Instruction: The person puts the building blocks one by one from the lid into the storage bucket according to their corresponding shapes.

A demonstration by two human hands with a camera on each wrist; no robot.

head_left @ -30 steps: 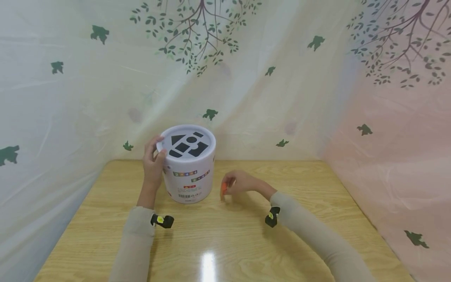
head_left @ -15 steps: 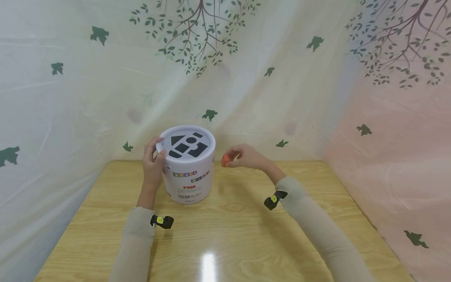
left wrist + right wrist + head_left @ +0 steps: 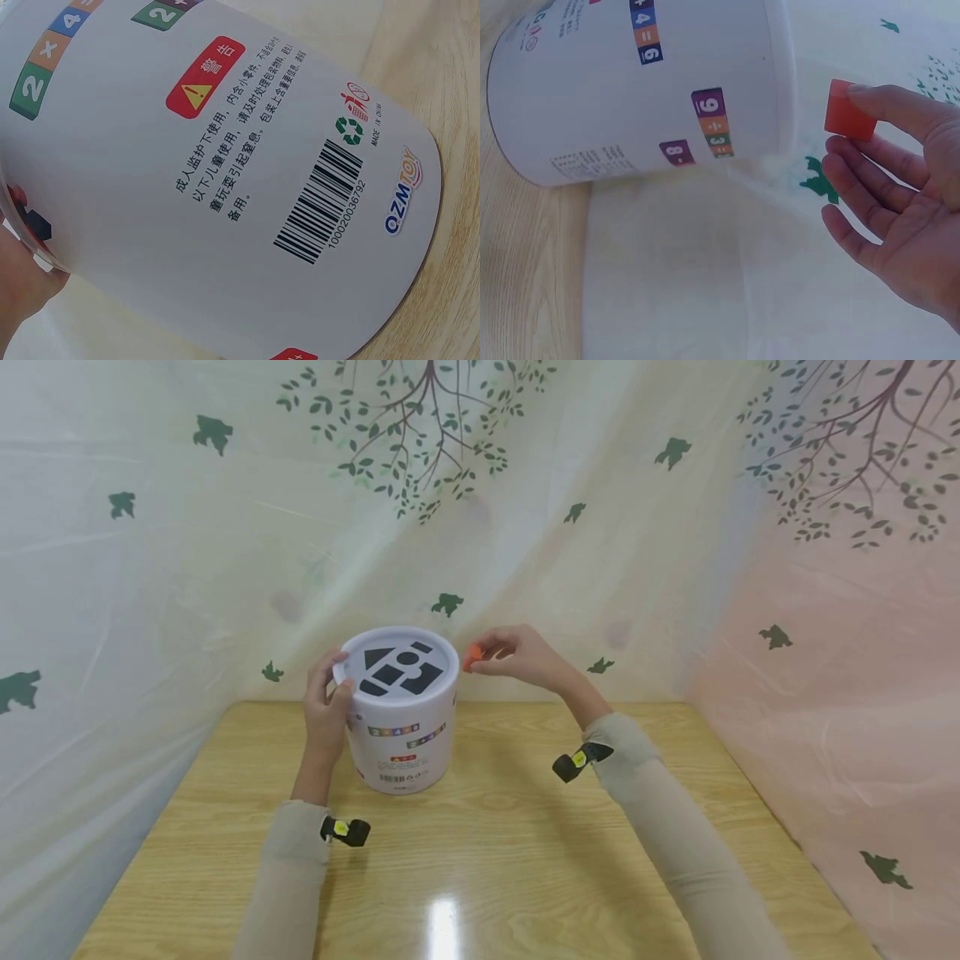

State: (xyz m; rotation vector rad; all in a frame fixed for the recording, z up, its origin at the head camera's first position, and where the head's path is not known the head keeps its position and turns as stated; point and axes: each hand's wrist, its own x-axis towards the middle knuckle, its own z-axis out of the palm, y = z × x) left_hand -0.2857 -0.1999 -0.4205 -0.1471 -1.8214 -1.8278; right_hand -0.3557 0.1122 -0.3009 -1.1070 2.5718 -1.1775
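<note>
A white shape-sorter bucket (image 3: 405,739) stands upright on the table, its lid (image 3: 360,667) cut with several dark shaped holes. My left hand (image 3: 324,714) grips the bucket's rim at the left, the thumb at the near side of the lid. Beside the rim on the right, my right hand (image 3: 525,656) pinches a small orange-red block (image 3: 847,112) between thumb and fingers. In the right wrist view the block shows a square face, and the other fingers spread loosely below it. The left wrist view shows the bucket's printed side with a barcode (image 3: 320,201).
The wooden table (image 3: 480,860) runs back to a hanging cloth (image 3: 525,568) printed with branches and green birds, close behind the bucket. A pinkish cloth side (image 3: 847,693) hangs along the right edge of the table.
My right hand has lifted the orange-red block from near the tabletop up to the height of the bucket's rim. The left hand and the bucket have stayed in place.
</note>
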